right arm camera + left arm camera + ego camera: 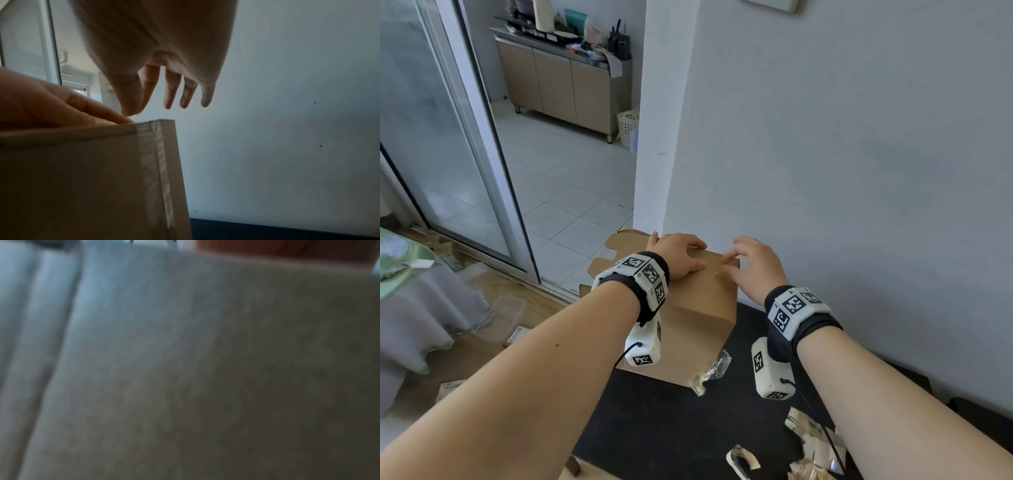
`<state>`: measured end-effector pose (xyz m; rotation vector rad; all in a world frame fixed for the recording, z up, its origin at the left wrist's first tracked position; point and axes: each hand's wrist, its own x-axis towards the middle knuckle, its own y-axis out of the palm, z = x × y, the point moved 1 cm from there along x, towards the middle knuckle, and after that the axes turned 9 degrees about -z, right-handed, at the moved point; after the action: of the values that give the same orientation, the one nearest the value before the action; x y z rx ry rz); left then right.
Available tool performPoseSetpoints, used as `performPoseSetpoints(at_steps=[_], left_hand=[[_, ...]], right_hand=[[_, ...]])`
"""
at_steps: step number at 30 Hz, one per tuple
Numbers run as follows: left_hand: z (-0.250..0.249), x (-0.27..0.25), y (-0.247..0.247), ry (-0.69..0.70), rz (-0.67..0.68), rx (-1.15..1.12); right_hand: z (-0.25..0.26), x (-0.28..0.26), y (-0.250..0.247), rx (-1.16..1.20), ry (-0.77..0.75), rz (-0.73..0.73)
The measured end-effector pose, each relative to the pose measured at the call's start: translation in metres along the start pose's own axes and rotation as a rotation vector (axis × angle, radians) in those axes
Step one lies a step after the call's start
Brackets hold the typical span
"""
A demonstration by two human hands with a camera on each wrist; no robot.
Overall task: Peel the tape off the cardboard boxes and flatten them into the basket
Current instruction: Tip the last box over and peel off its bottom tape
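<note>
A brown cardboard box stands on the black table. My left hand lies on its top with the fingers reaching the far edge, pressing down. My right hand hovers at the top right corner with fingers loosely spread and holds nothing. In the right wrist view the right hand has its thumb tip just above the box edge, where a strip of clear tape runs down the side near the corner. The left hand rests flat on top. The left wrist view shows only blurred cardboard.
Peeled tape scraps lie by the box, with more scraps at the front right. A white wall stands close behind. Opened cardboard flaps stick out to the box's left. A white basket stands far off by a cabinet.
</note>
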<state>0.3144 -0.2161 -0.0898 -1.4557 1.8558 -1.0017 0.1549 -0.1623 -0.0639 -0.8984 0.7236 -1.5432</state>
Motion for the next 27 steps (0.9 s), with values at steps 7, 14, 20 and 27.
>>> performPoseSetpoints(at_steps=[7,14,20,27], left_hand=[[0.002,0.001,0.001,-0.010,-0.010,-0.003],[0.000,0.002,0.000,-0.013,-0.011,-0.007],[0.001,0.003,0.002,-0.013,-0.010,-0.017],[0.003,0.003,0.005,-0.013,-0.036,-0.025]], right_hand=[[-0.004,-0.004,0.013,0.087,0.053,-0.082],[-0.003,-0.001,0.015,-0.032,0.011,-0.048],[0.011,0.001,0.014,-0.455,-0.250,-0.043],[0.015,0.003,0.017,-0.601,-0.321,0.024]])
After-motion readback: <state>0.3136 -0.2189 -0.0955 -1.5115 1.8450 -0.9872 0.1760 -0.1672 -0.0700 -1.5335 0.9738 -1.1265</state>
